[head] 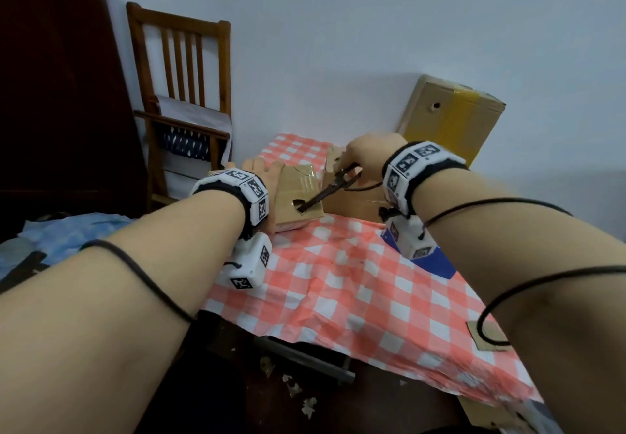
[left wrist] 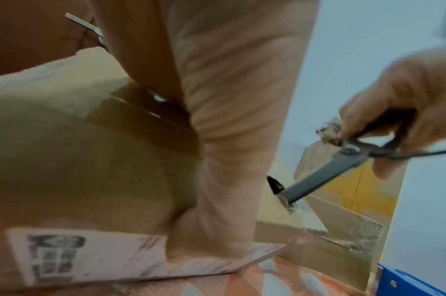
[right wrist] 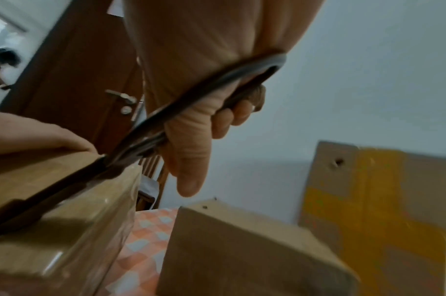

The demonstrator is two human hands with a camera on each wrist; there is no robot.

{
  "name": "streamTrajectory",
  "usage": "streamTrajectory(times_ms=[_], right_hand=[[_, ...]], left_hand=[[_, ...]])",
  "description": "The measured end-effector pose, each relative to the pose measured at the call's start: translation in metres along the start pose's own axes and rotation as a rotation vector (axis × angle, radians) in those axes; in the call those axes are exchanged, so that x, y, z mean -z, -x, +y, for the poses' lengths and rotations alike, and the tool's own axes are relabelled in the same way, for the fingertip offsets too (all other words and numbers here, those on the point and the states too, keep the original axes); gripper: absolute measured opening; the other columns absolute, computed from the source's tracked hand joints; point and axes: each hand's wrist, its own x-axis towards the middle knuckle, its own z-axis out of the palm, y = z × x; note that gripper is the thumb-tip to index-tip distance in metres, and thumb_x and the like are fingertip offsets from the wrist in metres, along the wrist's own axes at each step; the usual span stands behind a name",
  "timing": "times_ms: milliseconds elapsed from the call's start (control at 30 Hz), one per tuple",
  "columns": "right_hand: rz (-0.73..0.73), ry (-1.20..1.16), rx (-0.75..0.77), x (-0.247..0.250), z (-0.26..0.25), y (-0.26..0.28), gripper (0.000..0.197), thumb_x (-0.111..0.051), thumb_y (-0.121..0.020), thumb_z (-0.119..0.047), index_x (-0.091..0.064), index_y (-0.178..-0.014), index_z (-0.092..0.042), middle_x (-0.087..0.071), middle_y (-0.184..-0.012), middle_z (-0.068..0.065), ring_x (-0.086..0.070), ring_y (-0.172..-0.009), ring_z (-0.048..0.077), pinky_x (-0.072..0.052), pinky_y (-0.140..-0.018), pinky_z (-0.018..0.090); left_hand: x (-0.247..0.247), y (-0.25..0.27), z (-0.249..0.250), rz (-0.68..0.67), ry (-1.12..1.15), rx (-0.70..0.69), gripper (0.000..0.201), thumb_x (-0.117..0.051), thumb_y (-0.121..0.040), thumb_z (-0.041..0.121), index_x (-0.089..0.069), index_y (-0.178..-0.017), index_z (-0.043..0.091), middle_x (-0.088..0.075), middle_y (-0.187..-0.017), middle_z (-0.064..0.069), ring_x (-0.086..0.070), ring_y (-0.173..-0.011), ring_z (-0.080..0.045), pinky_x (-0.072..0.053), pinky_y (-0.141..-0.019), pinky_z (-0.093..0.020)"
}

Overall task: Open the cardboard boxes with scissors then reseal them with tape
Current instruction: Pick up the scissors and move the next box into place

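A small cardboard box (head: 299,193) sealed with shiny tape lies on the checked tablecloth (head: 355,284). My left hand (head: 261,171) rests flat on its top, fingers straight, holding it down. My right hand (head: 364,157) grips dark metal scissors (head: 330,189) by the handles, and their tips are pushed into a hole at the box's near edge. In the left wrist view the scissors (left wrist: 326,172) enter the box (left wrist: 77,160) beside my palm. The right wrist view shows the scissors (right wrist: 115,158) lying along the box top (right wrist: 52,200), my fingers curled through the handle loops.
A second cardboard box (head: 352,196) stands just right of the first. A tall box with yellow tape (head: 450,118) leans on the wall behind. A blue tape dispenser (head: 437,261) sits under my right wrist. A wooden chair (head: 183,94) stands at the left.
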Motion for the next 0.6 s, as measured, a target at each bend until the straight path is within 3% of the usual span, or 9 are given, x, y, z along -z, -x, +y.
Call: streamTrajectory(times_ms=[67,133,200,267,333,467,567,600], right_hand=[[0.008,-0.080,-0.053,-0.023,0.013,0.005,0.026,-0.061,-0.089,-0.028,-0.068,-0.113,-0.030,-0.065,-0.108,-0.002,-0.059,-0.092,0.024,-0.043,-0.072,0.026],[0.020,-0.187,-0.086,-0.045,0.020,0.010,0.032,-0.064,-0.085,-0.023,-0.067,-0.116,-0.032,-0.066,-0.111,-0.003,-0.061,-0.100,0.024,-0.046,-0.082,0.024],[-0.031,-0.274,-0.116,-0.063,0.021,0.014,0.031,-0.064,-0.086,-0.020,-0.065,-0.114,-0.031,-0.064,-0.103,-0.002,-0.060,-0.099,0.023,-0.043,-0.084,0.023],[-0.032,-0.335,-0.149,-0.076,0.019,0.015,0.026,-0.065,-0.084,-0.017,-0.063,-0.101,-0.038,-0.059,-0.087,-0.009,-0.058,-0.089,0.021,-0.047,-0.083,0.024],[0.010,-0.435,-0.173,-0.082,0.019,0.017,0.027,-0.071,-0.079,-0.014,-0.058,-0.083,-0.038,-0.058,-0.076,-0.010,-0.057,-0.078,0.018,-0.050,-0.078,0.027],[-0.057,-0.493,-0.155,-0.078,0.017,0.022,0.013,-0.075,-0.077,-0.015,-0.063,-0.078,-0.019,-0.056,-0.072,0.001,-0.051,-0.069,0.019,-0.043,-0.063,0.024],[-0.049,-0.583,-0.174,-0.068,0.019,0.028,0.016,-0.081,-0.074,-0.025,-0.069,-0.079,-0.015,-0.057,-0.066,-0.004,-0.050,-0.062,0.014,-0.039,-0.050,0.017],[-0.052,-0.624,-0.192,-0.067,0.019,0.030,0.018,-0.082,-0.073,-0.030,-0.068,-0.072,-0.019,-0.055,-0.061,-0.008,-0.048,-0.057,0.010,-0.037,-0.045,0.014]], left_hand=[[0.004,0.002,0.002,0.013,-0.018,-0.009,0.121,-0.080,-0.036,0.051,-0.020,-0.138,0.028,-0.040,-0.110,-0.005,-0.049,-0.107,-0.028,-0.043,-0.090,-0.051],[0.002,0.001,0.003,0.013,0.015,-0.011,0.121,-0.087,-0.047,0.045,-0.018,-0.144,0.022,-0.039,-0.131,-0.012,-0.044,-0.120,-0.034,-0.041,-0.097,-0.052],[0.005,0.001,0.004,0.003,0.057,-0.018,0.117,-0.088,-0.056,0.038,-0.017,-0.147,0.018,-0.035,-0.142,-0.015,-0.039,-0.128,-0.036,-0.036,-0.102,-0.050],[0.010,0.001,0.002,-0.006,0.085,-0.021,0.118,-0.089,-0.055,0.040,-0.018,-0.147,0.019,-0.035,-0.142,-0.015,-0.038,-0.127,-0.036,-0.037,-0.101,-0.048],[0.015,0.002,0.001,-0.038,0.085,-0.015,0.115,-0.085,-0.053,0.046,-0.019,-0.144,0.022,-0.039,-0.131,-0.013,-0.041,-0.118,-0.032,-0.040,-0.092,-0.044],[0.023,0.004,0.002,-0.063,0.126,-0.006,0.105,-0.081,-0.054,0.052,-0.029,-0.139,0.022,-0.040,-0.105,-0.009,-0.042,-0.097,-0.028,-0.043,-0.082,-0.038],[0.037,0.013,0.006,-0.080,0.169,-0.027,0.060,-0.077,-0.075,0.040,-0.043,-0.117,0.014,-0.036,-0.078,-0.002,-0.042,-0.087,-0.022,-0.039,-0.062,-0.027],[0.045,0.020,0.010,-0.067,0.166,-0.030,0.048,-0.073,-0.081,0.035,-0.039,-0.107,0.015,-0.031,-0.074,0.001,-0.039,-0.086,-0.021,-0.034,-0.054,-0.025]])
